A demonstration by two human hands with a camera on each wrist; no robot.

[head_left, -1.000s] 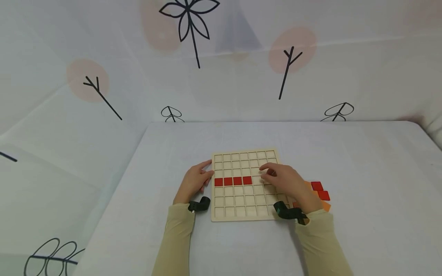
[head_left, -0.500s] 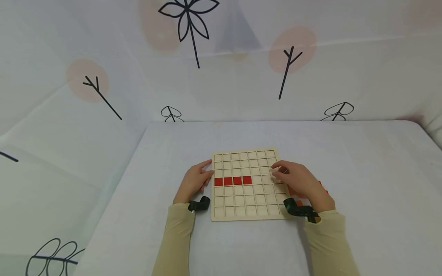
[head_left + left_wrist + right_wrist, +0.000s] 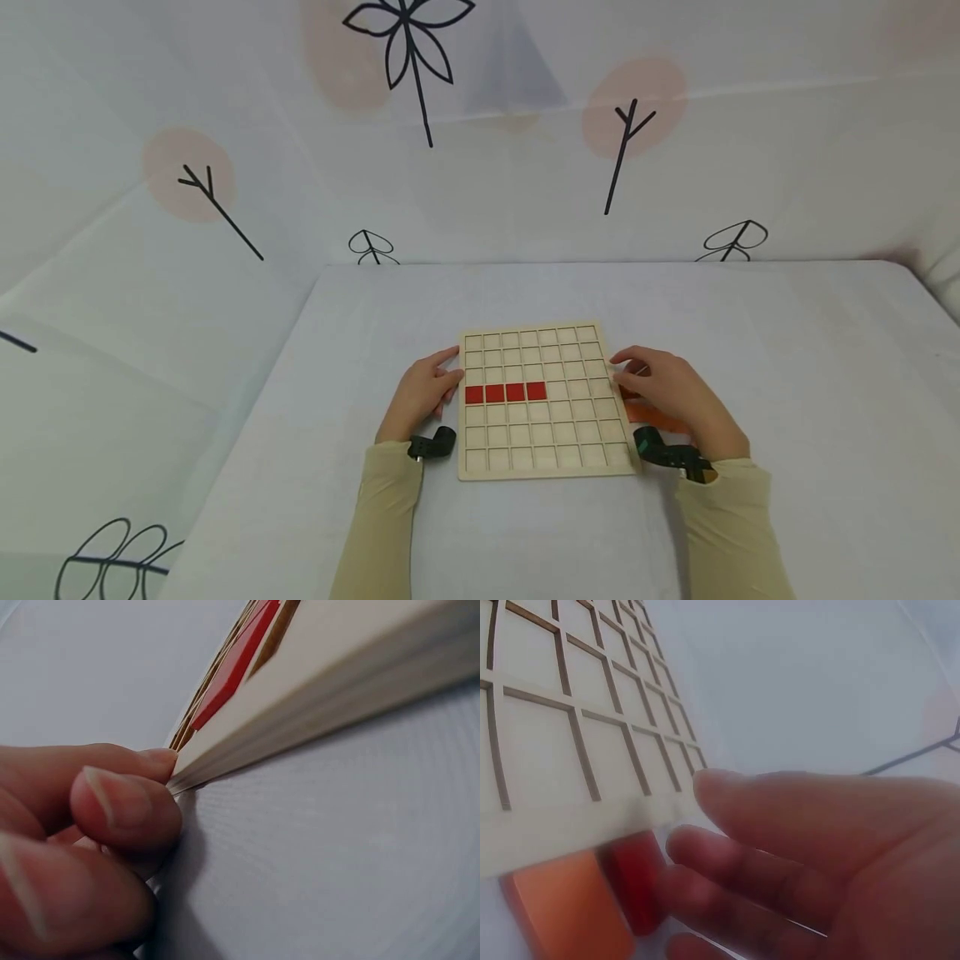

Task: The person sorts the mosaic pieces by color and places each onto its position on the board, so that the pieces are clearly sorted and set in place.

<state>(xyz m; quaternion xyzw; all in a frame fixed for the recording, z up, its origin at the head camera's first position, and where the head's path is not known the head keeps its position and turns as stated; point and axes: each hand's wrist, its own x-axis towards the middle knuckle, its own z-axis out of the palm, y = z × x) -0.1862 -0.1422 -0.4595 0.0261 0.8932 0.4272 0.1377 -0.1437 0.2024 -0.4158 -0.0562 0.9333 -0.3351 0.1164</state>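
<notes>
A pale wooden grid board (image 3: pixel 551 434) lies flat on the white cloth in the head view. Several red square tiles (image 3: pixel 515 392) fill the left part of one row. With its fingertips, my left hand (image 3: pixel 418 392) touches the board's left edge; its fingers look relaxed in the left wrist view. My right hand (image 3: pixel 667 390) is at the board's right edge, fingers loosely bent and holding nothing. Beneath and beside it, an orange tile (image 3: pixel 570 911) and a red tile (image 3: pixel 636 881) lie against the board's edge; the hand partly hides these loose tiles.
A white cloth (image 3: pixel 547 542) covers the table on all sides of the board. Behind it rises a patterned fabric backdrop (image 3: pixel 517 192). A small black camera (image 3: pixel 432 443) is strapped to the left wrist, another black camera (image 3: pixel 663 450) to the right.
My right hand has moved rightward from above the board's cells to its right edge, covering most of the loose tiles. The left hand and the row of red tiles stay the same.
</notes>
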